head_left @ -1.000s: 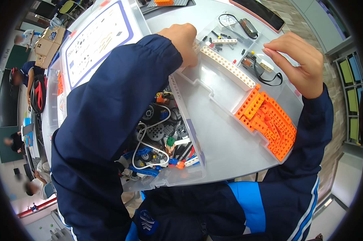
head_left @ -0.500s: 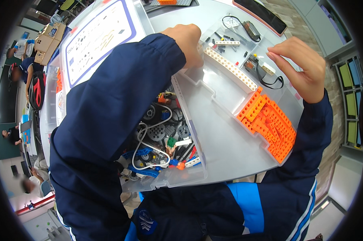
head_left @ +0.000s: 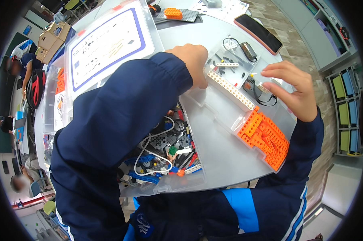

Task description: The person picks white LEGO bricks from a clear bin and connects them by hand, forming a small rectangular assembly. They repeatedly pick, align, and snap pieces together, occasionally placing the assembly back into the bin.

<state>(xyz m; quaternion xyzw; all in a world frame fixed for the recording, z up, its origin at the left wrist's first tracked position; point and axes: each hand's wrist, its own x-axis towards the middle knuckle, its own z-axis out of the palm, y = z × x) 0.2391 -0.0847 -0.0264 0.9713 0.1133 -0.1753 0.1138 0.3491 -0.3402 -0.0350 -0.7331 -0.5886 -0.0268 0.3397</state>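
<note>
My left hand [head_left: 192, 62] is curled at the left end of a clear plastic sorting tray [head_left: 213, 114]; its fingertips are hidden, so what they grip does not show. My right hand [head_left: 294, 90] hovers over the tray's right side, thumb and fingers apart. Beneath its fingertips are a grey motor-like part [head_left: 249, 84] with a black cable and some white pieces. White perforated beams [head_left: 231, 91] stand in a row along the tray's middle. Orange perforated bricks [head_left: 265, 138] fill its near right compartment. Small dark pins and a short white beam [head_left: 227, 64] lie in the far compartment.
Under my left forearm, a clear bin [head_left: 163, 188] holds mixed gears, wheels, beams and a white cable. A lidded box with a printed parts sheet [head_left: 109, 46] stands at left. Farther back are a phone [head_left: 258, 33] and orange bricks [head_left: 173, 13] on a grey plate. People are at far left.
My right hand has come lower and to the left over the tray, its thumb now farther from the fingers. The left hand stays by the tray's left end. The whole view has shifted slightly.
</note>
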